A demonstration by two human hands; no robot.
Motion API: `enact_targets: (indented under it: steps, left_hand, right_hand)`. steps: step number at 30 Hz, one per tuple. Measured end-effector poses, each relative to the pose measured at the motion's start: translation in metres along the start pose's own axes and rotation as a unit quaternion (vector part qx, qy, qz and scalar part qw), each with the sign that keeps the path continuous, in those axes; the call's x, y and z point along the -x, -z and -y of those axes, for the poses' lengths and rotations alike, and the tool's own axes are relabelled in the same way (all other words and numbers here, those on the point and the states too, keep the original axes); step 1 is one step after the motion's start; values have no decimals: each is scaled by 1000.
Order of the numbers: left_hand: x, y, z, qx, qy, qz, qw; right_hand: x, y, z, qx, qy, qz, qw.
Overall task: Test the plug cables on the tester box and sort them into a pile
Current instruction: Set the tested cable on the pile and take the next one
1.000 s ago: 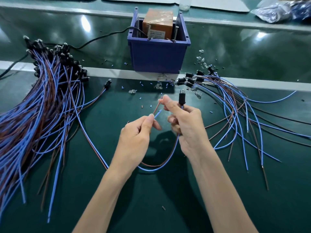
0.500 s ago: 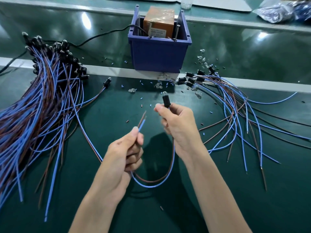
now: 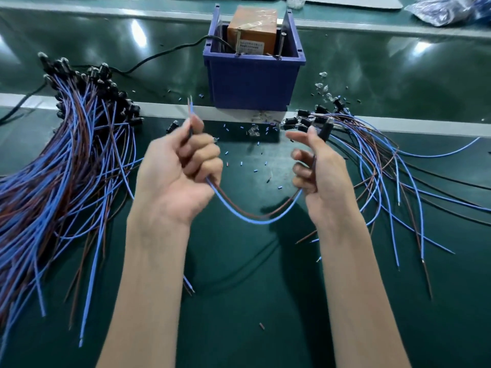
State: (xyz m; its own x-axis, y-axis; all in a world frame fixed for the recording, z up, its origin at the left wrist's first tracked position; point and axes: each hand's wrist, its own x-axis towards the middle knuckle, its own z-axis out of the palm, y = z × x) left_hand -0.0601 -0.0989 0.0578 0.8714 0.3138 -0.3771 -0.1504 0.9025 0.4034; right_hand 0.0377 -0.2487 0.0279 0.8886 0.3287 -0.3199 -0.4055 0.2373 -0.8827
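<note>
Hands have spread apart since the earlier frame, and the cable (image 3: 255,220) now sags in a loop between them. Left hand (image 3: 175,179): fingers (image 3: 202,155) curled round the wire end, tips poking up above the fist. Right hand (image 3: 321,179): pinches the black plug (image 3: 327,130) end, plug upright, blurred. Both are above the green desk (image 3: 239,288). Big pile (image 3: 66,168) of blue and brown cables fans out at left, with its plugs at the far end. A smaller loose batch (image 3: 377,160) lies at right. Small bits (image 3: 255,131) are scattered past the hands. Farther back, a blue bin (image 3: 252,81) holds the orange tester box (image 3: 252,25), and a black lead (image 3: 159,55) runs off left.
</note>
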Motion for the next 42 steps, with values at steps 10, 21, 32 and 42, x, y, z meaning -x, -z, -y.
enact_targets:
  steps: [10, 21, 32, 42]
  left_hand:
    - [-58, -23, 12, 229, 47, 0, 972]
    - [-98, -52, 26, 112, -61, -62, 990]
    - [-110, -84, 34, -116, -145, -113, 976]
    - [-122, -82, 25, -254, -218, -92, 938]
  right_hand:
    - [-34, -21, 18, -93, -18, 50, 994]
    - [-34, -48, 29, 131, 52, 78, 987]
    - [-60, -55, 35, 71, 54, 147, 985]
    - [-73, -57, 51, 58, 31, 169, 983]
